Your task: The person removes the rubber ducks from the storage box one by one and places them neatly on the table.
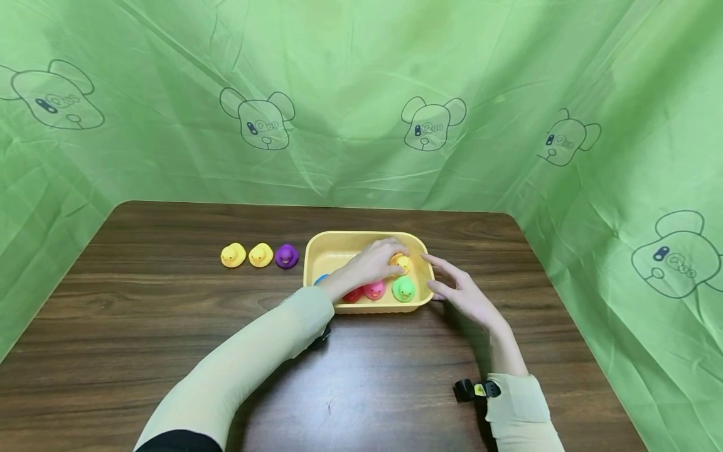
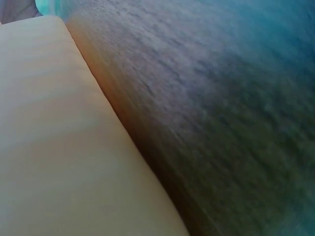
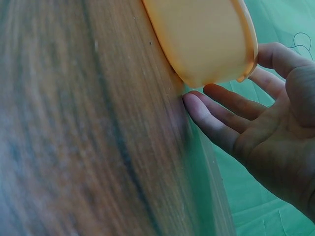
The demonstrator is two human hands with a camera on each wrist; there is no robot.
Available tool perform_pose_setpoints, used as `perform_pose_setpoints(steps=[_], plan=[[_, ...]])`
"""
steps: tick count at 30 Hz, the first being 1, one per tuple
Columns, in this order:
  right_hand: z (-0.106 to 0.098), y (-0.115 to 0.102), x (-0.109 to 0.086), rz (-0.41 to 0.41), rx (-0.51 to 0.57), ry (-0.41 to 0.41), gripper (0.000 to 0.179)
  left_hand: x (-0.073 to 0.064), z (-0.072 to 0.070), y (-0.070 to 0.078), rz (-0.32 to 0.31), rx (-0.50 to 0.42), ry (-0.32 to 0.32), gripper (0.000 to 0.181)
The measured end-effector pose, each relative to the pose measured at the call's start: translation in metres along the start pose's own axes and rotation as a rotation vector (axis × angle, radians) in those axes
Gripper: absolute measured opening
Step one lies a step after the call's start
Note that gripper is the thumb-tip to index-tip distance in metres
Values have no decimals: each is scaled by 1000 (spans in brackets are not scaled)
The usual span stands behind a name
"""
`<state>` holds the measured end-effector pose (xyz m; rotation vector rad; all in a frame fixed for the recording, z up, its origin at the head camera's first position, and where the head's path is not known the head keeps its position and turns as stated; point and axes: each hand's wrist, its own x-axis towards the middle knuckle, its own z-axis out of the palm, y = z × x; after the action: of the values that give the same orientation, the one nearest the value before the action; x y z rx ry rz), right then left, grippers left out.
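Observation:
In the head view, a yellow plastic basin (image 1: 333, 247) sits on the table with several small rubber ducks in it. My left hand (image 1: 369, 260) reaches over its front rim and pinches an orange-yellow duck (image 1: 403, 263) at the right end. A green duck (image 1: 403, 289), a pink duck (image 1: 374, 290) and a red duck (image 1: 353, 295) sit along the front, with a blue one (image 1: 321, 278) partly behind the left wrist. My right hand (image 1: 460, 292) is at the basin's right side, fingers extended; in the right wrist view, the thumb (image 3: 278, 56) meets the rim.
Left of the basin, a purple duck (image 1: 286, 256) and two yellow ducks, one nearer (image 1: 261, 255) and one farther (image 1: 233, 255), stand in a row on the wooden table (image 1: 141, 314). Green cloth (image 1: 350, 169) hangs behind and beside it. The left wrist view is blurred.

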<state>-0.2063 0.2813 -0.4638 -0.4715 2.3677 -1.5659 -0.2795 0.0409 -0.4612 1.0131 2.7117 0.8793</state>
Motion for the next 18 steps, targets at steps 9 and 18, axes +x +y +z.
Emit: perform_pose_setpoints(steps=[9,18], plan=[[1,-1,0,2,0,2,58,-2,-6,3,1,-10,20,40],[0,-3,-1,-3,-15,1,58,-14,-25,8,6,-18,10,39]])
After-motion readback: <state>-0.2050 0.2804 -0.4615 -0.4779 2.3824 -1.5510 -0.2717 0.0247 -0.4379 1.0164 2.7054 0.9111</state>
